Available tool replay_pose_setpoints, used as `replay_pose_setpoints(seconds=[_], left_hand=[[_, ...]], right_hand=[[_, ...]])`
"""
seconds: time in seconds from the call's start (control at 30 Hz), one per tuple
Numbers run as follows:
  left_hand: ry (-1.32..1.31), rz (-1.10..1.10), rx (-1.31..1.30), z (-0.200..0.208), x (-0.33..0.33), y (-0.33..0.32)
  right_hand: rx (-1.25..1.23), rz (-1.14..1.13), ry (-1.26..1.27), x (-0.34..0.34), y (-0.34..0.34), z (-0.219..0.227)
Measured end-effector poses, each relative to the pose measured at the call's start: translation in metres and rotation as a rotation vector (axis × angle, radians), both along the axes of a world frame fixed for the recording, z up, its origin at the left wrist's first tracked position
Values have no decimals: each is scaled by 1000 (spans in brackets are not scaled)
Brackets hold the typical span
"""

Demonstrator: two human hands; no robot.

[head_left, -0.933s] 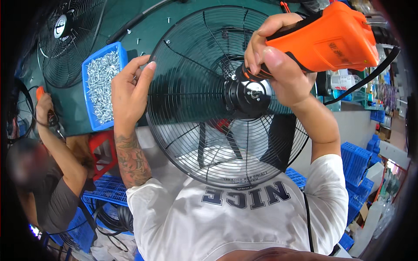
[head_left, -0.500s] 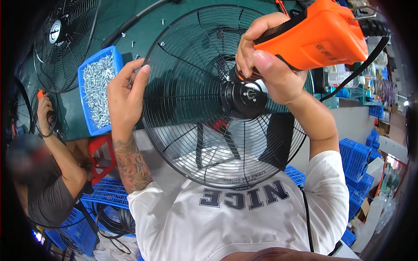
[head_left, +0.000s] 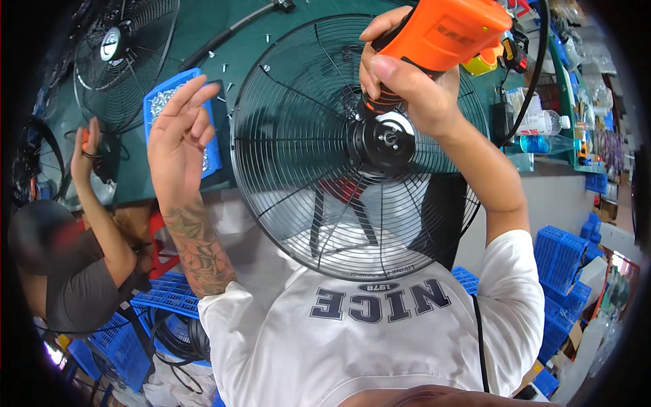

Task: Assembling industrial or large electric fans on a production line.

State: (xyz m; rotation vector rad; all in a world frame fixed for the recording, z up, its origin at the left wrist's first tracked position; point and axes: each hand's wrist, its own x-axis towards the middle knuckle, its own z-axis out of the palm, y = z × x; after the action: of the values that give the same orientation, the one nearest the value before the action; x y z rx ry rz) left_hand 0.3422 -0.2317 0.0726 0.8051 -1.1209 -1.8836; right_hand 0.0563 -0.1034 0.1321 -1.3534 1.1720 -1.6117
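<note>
My right hand (head_left: 427,95) is wrapped round an orange power screwdriver (head_left: 451,37) with a black grip section. Its nose points down at the black motor (head_left: 383,149) in the middle of a round black fan grille (head_left: 291,183); the tip is hidden behind my fingers. The grille lies partly on the table and partly over its near edge, against my shirt. My left hand (head_left: 178,132) hovers over a blue tray (head_left: 215,152) of small silver screws (head_left: 161,103). Its index and middle fingers stretch out, the others bend, and no screw shows in them.
Loose screws lie on the green table (head_left: 210,27) near a long black-handled tool (head_left: 234,32). Another fan grille (head_left: 129,68) stands at the far left. A co-worker's hand (head_left: 85,146) is beside it. Bottles (head_left: 542,123) stand at right; a black cable (head_left: 536,74) hangs there.
My left hand has lifted from beside the grille's rim and moved left over the screw tray, its fingers spreading. The screwdriver has shifted slightly up and left in view.
</note>
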Motion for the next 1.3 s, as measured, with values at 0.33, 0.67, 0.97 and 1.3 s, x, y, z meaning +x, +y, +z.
replay_pose_setpoints(seconds=[0.33,0.67,0.97,1.3], left_hand=[[-196,-475,-103,29,-60,78],[-426,-667,-478,46,-83,124],[-378,-549,-709,57,-82,152],[-280,-521,-738,45,-81,157]], right_hand=[[-232,148,-38,-26,21,47],[-346,160,-290,-26,92,74],[-342,311,-271,-20,105,70],[-301,403,-191,-20,103,68]])
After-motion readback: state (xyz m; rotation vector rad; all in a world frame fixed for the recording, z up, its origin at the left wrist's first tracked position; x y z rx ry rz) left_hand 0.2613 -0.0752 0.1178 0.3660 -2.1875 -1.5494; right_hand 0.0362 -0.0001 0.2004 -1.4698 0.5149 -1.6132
